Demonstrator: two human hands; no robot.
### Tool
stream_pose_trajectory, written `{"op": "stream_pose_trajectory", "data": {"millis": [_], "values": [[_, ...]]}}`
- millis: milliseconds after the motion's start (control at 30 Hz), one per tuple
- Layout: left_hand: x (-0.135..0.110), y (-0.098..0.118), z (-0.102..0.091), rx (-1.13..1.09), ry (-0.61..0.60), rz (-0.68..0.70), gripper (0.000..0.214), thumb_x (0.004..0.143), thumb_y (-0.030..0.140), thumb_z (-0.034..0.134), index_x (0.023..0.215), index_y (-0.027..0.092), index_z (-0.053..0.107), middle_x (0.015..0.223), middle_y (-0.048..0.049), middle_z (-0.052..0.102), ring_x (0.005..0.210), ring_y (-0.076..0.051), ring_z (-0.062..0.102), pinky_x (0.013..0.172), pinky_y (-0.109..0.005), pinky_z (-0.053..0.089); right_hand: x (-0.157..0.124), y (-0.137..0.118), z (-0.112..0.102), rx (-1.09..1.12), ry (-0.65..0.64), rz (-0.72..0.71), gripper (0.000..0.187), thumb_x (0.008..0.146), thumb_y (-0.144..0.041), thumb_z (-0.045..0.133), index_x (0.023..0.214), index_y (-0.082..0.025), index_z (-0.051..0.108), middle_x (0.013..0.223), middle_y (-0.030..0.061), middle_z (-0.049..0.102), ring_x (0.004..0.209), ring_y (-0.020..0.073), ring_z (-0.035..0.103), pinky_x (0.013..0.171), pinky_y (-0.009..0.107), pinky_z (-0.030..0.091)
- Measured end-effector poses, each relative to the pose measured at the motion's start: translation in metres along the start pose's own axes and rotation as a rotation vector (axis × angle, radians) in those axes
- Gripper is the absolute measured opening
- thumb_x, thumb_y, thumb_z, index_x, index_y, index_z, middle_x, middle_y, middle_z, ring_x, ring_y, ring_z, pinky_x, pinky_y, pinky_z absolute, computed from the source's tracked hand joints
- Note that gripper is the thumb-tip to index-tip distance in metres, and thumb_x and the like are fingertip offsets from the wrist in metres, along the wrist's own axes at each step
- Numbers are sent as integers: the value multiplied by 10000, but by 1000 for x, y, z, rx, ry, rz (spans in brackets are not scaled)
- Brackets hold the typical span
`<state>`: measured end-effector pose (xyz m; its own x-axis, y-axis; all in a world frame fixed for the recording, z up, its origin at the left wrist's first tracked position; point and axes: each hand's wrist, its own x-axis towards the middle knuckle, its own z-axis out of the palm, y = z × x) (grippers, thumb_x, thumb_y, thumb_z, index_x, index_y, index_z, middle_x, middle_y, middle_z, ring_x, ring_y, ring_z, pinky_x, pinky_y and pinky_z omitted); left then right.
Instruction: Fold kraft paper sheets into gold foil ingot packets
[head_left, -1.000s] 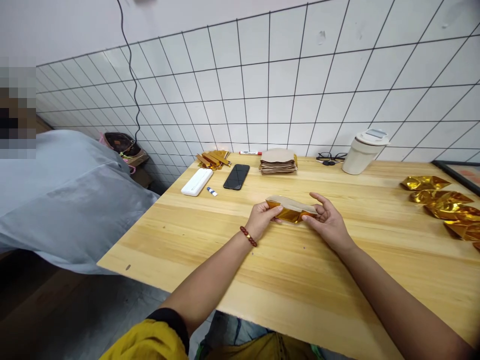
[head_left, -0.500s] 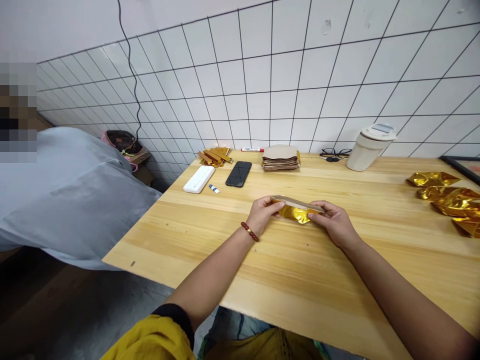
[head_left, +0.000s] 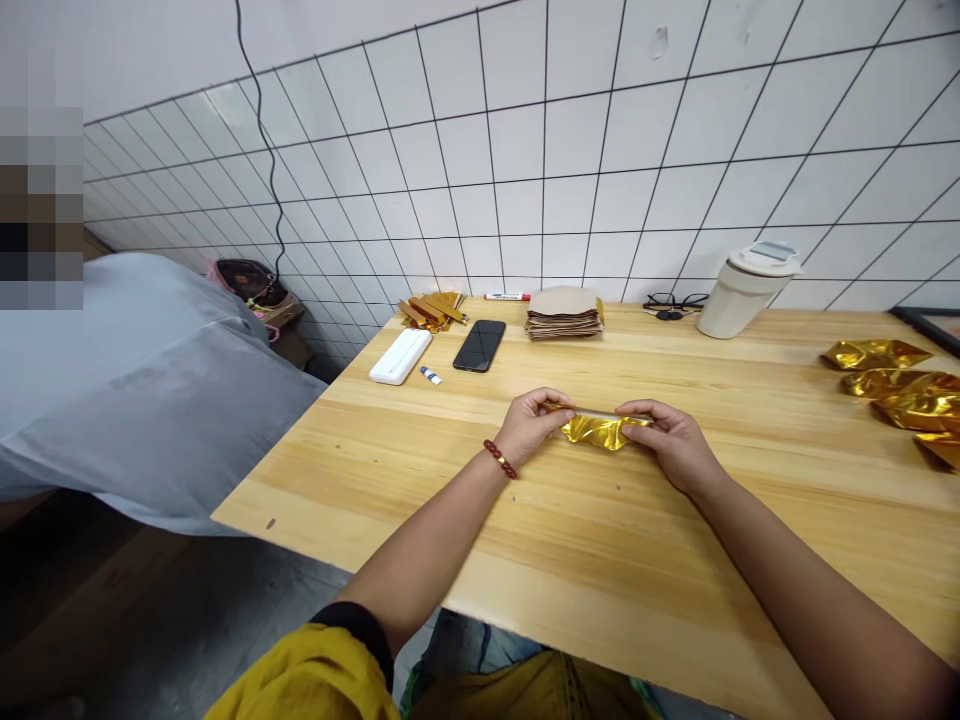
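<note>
A piece of gold foil paper (head_left: pixel 596 432) is stretched between my two hands just above the wooden table (head_left: pixel 480 560). My left hand (head_left: pixel 534 420) pinches its left end between thumb and fingers; a beaded bracelet is on that wrist. At the opposite end, my right hand (head_left: pixel 667 435) grips the foil the same way. The paper looks folded along its length, with a thin dark edge along the top. Fingers hide both ends.
Along the back are gold strips (head_left: pixel 433 310), a red-and-white marker (head_left: pixel 507 296), a paper stack (head_left: pixel 564 314), glasses (head_left: pixel 675 302) and a cup (head_left: pixel 748 290). A power bank (head_left: pixel 400 357), small blue-white tube (head_left: pixel 430 375) and phone (head_left: pixel 480 346) lie left. Folded gold pieces (head_left: pixel 919 398) lie right. A person (head_left: pixel 150 390) sits left.
The paper's brown and white inner side, seen before, has closed to a narrow line, and more gold now faces me. Both hands still hold its ends.
</note>
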<state>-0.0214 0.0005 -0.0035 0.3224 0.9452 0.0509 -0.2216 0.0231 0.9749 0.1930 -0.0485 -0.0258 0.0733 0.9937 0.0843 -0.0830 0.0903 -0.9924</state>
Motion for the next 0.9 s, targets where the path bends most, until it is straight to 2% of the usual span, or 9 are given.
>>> {"op": "stream_pose_trajectory", "data": {"millis": [67,167,300,667,833,900], "values": [[0,-1,0,-14,-5,-26,302,543,320,852,734,152,690,657,19,622,434,-35,447,428,-194,323,0,-1,0,9,1,9,311,611,-359,842,881,-235,748,765,4,686,645,143,598,636,283,495],[-1,-4,0,-84,-15,-31,255,557,262,828,758,155,713,775,-4,657,444,-20,448,427,-194,311,-2,-3,1,36,-11,22,262,612,-348,838,833,-230,761,644,-10,640,538,113,535,572,274,460],[-2,-6,1,-160,-22,-49,200,545,239,824,670,136,705,954,-57,685,543,-32,501,446,-183,322,-2,-8,3,66,-7,30,230,590,-344,845,770,-226,764,662,1,646,517,105,525,532,263,449],[0,-7,3,-191,-43,-145,345,475,291,903,712,116,722,888,-81,714,572,-58,543,471,-186,356,1,-6,0,139,15,48,222,564,-325,863,730,-221,759,715,7,662,522,93,544,522,236,465],[-1,-2,3,-214,-66,-173,354,553,374,866,742,104,736,871,-91,714,517,-44,510,511,-221,404,2,-4,-1,177,26,49,199,582,-294,847,744,-222,756,699,0,651,539,92,547,531,226,469],[-2,0,1,-225,-93,-160,305,570,323,843,764,109,746,907,-97,715,575,-71,554,548,-232,432,3,-3,-1,180,23,47,188,591,-287,836,747,-221,754,701,3,654,542,95,545,529,228,471]]}}
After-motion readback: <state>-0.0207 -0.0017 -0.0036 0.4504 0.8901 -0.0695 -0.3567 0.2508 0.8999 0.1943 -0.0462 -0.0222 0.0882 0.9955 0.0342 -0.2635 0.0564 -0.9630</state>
